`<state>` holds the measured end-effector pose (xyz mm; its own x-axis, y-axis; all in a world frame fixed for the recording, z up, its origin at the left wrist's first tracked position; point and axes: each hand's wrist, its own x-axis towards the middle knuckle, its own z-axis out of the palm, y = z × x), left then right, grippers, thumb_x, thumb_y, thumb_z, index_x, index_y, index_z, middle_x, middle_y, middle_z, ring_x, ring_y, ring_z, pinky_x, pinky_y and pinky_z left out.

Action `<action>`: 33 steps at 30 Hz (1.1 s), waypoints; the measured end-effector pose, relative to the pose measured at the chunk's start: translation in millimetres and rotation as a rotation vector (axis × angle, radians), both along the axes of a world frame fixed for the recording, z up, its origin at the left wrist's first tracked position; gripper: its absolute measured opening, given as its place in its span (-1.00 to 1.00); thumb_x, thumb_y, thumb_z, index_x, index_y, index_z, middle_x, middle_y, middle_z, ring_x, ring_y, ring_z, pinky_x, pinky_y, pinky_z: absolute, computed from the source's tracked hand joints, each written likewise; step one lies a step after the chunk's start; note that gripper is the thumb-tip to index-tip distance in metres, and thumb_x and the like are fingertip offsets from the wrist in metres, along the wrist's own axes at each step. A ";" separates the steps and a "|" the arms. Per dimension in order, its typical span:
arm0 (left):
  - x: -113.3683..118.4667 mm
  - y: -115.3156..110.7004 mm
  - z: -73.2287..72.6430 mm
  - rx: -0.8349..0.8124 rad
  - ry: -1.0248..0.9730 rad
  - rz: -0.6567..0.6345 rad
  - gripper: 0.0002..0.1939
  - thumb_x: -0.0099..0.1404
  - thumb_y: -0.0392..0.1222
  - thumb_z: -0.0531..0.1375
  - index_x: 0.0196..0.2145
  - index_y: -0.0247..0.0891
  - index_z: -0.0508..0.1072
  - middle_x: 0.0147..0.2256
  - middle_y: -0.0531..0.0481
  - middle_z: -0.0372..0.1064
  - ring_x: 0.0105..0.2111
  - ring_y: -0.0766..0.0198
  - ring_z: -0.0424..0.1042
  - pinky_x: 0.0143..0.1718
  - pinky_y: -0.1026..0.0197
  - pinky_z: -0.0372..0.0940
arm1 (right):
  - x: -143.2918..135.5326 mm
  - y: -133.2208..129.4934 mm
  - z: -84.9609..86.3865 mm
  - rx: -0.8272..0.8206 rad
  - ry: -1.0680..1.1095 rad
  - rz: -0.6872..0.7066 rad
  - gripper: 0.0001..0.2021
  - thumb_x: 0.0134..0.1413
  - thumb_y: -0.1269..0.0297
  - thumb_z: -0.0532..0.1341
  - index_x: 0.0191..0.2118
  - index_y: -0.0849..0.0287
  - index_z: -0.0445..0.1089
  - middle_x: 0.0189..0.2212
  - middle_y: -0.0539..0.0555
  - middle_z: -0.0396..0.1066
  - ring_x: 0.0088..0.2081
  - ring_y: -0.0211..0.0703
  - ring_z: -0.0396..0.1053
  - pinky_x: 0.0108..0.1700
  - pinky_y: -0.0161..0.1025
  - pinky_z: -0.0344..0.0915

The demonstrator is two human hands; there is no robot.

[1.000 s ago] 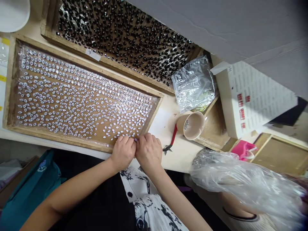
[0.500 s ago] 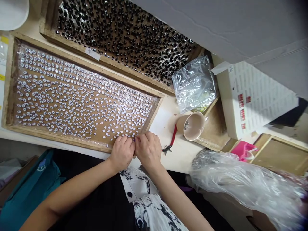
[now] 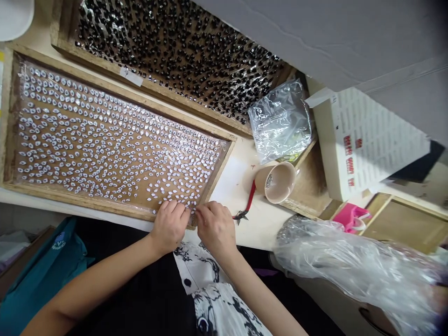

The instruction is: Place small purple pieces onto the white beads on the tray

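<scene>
In front of me and to the left lies my shallow rectangular wooden tray point(image 3: 7, 116), flat and slanting from far left to near right, brown-floored and lined with clear shiny plastic film point(image 3: 142, 206). Small white eye-shaped pieces point(image 3: 115, 140) cover it: neat rows along the far side, looser scatter nearer me. Most carry dark centres; many towards the right look plain white. I partly cover those at the near right corner.

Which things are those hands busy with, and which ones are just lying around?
Seem part of the job:
near tray, left hand and right hand at its edge
small white pieces

Seem just lying about:
cup
red-handled tool
clear plastic bag
teal bag
</scene>
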<state>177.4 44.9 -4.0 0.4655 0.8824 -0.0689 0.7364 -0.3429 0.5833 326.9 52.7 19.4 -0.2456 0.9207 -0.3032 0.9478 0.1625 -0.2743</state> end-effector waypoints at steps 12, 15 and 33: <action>13.1 10.2 -5.7 0.063 0.011 -0.009 -0.76 0.26 -0.39 0.00 -0.51 -0.31 0.36 -0.52 -0.05 0.19 -0.43 0.18 0.14 -0.39 0.13 0.04 | -16.9 1.5 -9.4 0.047 -0.202 -0.080 -0.87 0.11 0.40 0.11 -0.43 0.21 0.35 -0.47 0.12 0.24 -0.42 -0.08 0.10 -0.34 -0.17 -0.02; 13.5 9.8 -7.5 0.055 0.012 -0.001 -0.78 0.24 -0.38 0.02 -0.53 -0.32 0.36 -0.52 -0.06 0.19 -0.42 0.18 0.14 -0.38 0.13 0.05 | -16.8 5.8 -9.4 0.006 -0.217 -0.069 -0.90 0.07 0.40 0.16 -0.45 0.21 0.35 -0.48 0.11 0.25 -0.44 -0.09 0.12 -0.35 -0.18 -0.01; 14.5 8.8 -7.4 0.016 0.041 -0.017 -0.81 0.23 -0.35 0.01 -0.51 -0.30 0.31 -0.49 -0.07 0.17 -0.40 0.16 0.13 -0.36 0.10 0.04 | -18.1 8.3 -7.2 -0.064 -0.249 -0.070 -0.85 0.09 0.39 0.13 -0.47 0.21 0.36 -0.49 0.10 0.25 -0.44 -0.10 0.13 -0.33 -0.18 -0.01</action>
<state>191.9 53.7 -11.4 0.4773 0.8756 -0.0744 0.7535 -0.3641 0.5475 308.8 61.0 12.2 -0.0925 0.9098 -0.4047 0.9957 0.0842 -0.0384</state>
